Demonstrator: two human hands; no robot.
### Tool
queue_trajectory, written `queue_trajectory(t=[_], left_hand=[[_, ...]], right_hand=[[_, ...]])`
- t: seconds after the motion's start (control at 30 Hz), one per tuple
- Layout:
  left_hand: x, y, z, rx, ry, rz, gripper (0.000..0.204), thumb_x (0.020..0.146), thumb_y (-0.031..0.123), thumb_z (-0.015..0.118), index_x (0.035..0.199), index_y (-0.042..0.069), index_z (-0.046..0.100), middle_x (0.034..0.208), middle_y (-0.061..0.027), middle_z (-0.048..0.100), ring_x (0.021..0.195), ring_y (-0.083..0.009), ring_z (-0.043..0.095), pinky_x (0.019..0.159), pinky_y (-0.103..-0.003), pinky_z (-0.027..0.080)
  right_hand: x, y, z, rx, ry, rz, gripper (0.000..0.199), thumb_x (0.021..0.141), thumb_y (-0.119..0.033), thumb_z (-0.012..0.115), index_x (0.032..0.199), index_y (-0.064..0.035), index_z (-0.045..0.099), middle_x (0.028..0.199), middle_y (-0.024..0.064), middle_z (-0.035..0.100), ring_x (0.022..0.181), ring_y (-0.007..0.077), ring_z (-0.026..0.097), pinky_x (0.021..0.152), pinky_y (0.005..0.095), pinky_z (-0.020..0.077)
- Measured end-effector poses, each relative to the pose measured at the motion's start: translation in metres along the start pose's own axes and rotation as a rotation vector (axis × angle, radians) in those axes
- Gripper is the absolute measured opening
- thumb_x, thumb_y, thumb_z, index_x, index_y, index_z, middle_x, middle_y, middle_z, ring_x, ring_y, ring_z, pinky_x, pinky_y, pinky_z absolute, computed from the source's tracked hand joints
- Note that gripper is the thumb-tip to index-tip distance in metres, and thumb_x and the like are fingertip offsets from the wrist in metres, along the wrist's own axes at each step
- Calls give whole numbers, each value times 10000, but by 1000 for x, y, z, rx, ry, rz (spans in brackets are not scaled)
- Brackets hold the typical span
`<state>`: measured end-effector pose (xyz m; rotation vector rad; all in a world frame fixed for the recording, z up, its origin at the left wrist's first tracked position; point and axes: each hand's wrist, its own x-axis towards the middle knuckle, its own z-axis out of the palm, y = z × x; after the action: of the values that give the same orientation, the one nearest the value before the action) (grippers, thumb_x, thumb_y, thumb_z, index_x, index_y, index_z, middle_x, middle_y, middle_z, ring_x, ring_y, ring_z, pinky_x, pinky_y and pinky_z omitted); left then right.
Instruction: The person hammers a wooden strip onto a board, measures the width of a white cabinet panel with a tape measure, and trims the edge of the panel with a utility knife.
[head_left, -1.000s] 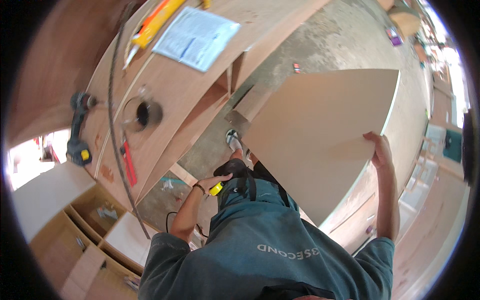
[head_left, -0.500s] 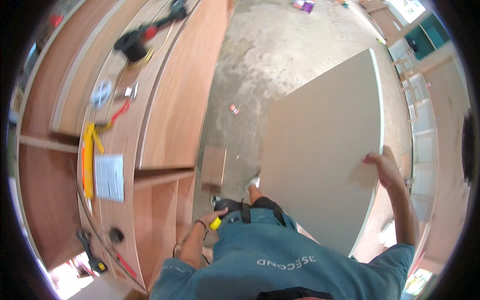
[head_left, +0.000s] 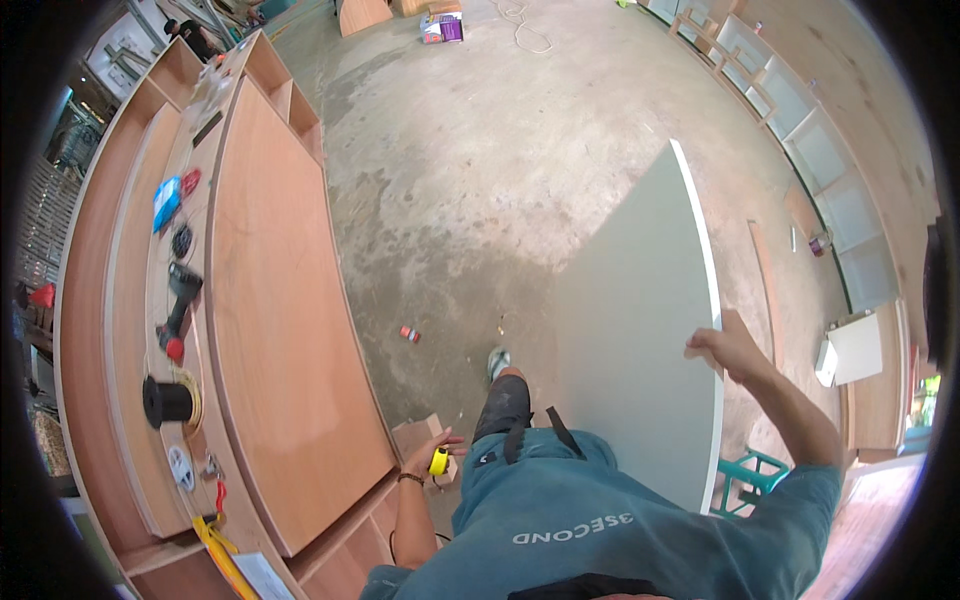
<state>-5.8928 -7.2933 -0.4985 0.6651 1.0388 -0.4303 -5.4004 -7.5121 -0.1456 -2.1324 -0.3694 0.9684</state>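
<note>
The right hand [head_left: 728, 348] is closed on the white far edge of a large flat grey board [head_left: 640, 340], which stands tilted beside the person's right side, above the bare concrete floor [head_left: 480, 150]. The fingers wrap over the edge, and the arm is stretched out to reach it. The left hand [head_left: 432, 452] hangs low by the left hip and is closed around a small yellow tape measure [head_left: 439, 461]. Just beside this hand is a long brown plywood cabinet [head_left: 290, 330] that runs along the left side. On its top lie a black and red power drill [head_left: 178, 310], a black spool [head_left: 168, 402] and a blue packet [head_left: 166, 201]. A small red can [head_left: 409, 334] lies on the floor between the cabinet and the board.
</note>
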Motion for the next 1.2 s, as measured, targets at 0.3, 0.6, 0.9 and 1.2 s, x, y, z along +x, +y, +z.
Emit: queue_trajectory(t=[0.3,0.6,0.9,1.2], left_hand=[[195,135,-65,37,27,-305,291,953,344,674,854,77,615,761,-82,660,711,-224,683,599,-370,546],[366,580,-46,1101,62,215,261,899,233,613,1054,63,736,896,-84,710,832,-228,671,760,-389,536],[482,1018,145,548,47,303,353,906,108,633,1255,57,652,883,-44,665,768,-145,647,687,-321,564],[609,1221,270,491,-105,-214,574,951,562,613,1192,42,636,969,-75,732,777,-184,707,696,-342,579]], right_hand=[[172,9,-59,-14,257,154,213,691,-8,693,893,56,687,716,95,652,531,170,572,419,309,386],[355,-89,-139,84,337,322,333,685,10,679,1007,96,684,898,164,719,824,273,694,745,389,536],[616,-172,-257,56,364,315,331,693,-40,702,1003,77,703,830,169,728,738,252,709,686,382,553],[910,-314,-404,59,341,285,251,739,-51,687,939,101,693,821,138,713,729,210,672,674,365,530]])
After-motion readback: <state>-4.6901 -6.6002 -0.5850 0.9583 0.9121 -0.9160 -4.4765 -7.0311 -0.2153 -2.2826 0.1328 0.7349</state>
